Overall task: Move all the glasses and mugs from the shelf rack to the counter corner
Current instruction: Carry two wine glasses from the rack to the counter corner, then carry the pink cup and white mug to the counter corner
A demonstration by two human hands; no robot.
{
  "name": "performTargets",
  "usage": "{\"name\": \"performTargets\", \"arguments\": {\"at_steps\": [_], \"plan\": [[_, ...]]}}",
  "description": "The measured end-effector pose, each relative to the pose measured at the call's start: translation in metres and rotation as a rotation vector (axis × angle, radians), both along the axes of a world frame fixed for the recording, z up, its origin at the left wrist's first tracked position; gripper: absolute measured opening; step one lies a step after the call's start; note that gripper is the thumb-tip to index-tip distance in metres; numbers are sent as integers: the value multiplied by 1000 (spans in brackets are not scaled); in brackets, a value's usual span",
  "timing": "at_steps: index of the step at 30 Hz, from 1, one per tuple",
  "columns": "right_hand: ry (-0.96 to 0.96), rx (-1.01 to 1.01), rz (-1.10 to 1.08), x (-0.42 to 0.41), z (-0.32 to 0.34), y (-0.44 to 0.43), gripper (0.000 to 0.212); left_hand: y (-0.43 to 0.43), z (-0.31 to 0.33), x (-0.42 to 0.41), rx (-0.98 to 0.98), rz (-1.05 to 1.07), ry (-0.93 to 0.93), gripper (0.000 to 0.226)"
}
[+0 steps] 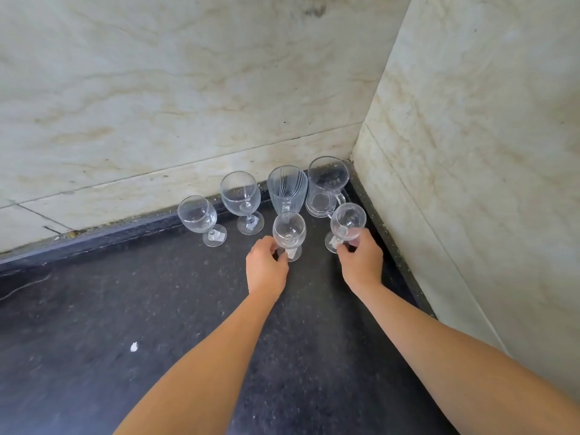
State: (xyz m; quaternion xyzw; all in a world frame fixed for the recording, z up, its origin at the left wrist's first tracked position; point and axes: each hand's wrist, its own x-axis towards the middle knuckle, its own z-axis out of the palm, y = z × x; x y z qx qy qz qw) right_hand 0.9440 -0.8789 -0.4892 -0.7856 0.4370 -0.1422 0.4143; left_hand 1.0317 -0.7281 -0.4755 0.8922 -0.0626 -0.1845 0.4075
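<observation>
Several clear glasses stand in the corner of a dark stone counter (157, 309). Along the back wall are a small stemmed glass (197, 215), a larger wine glass (240, 194), a ribbed tall glass (287, 186) and a glass mug with a handle (326, 185). In front of them, my left hand (266, 266) grips the stem of a small wine glass (288, 230). My right hand (362, 262) grips the stem of another small wine glass (348, 221). Both held glasses are upright with their feet at the counter surface. The shelf rack is out of view.
Marbled cream wall tiles (188, 105) rise behind, and a second tiled wall (470, 152) closes the right side. A small white speck (134, 347) lies on the counter's open dark area at the lower left.
</observation>
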Motion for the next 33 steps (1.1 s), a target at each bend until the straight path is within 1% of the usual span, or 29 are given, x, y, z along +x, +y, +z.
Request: {"name": "performTargets", "arguments": {"at_steps": [3, 5, 7, 9, 12, 15, 17, 22, 25, 29, 33], "plan": [[119, -51, 31, -18, 5, 14, 22, 35, 6, -13, 125, -76, -57, 17], [199, -56, 93, -32, 12, 31, 21, 63, 14, -21, 211, -130, -86, 16], [306, -105, 233, -42, 20, 52, 20, 90, 25, -29, 302, -183, -116, 16], [381, -198, 423, -45, 31, 79, 20, 122, 39, -39, 388, -219, -149, 17], [381, -318, 677, -38, 53, 130, 21, 181, 60, -59, 505, -232, -208, 19], [299, -408, 896, -24, 79, 194, 21, 257, 82, -85, 593, -181, -256, 19], [236, -486, 1037, -16, 97, 246, 21, 314, 98, -108, 661, -110, -275, 19], [60, -659, 1382, -36, 136, 407, 21, 467, 140, -202, 758, 179, -255, 19], [-61, -746, 1573, -82, 157, 514, 23, 559, 162, -290, 826, 326, -242, 18], [-227, -822, 1795, -176, 184, 654, 24, 667, 187, -432, 926, 511, -174, 16], [-469, -881, 2006, -281, 217, 781, 27, 753, 218, -581, 979, 792, -139, 18]]}}
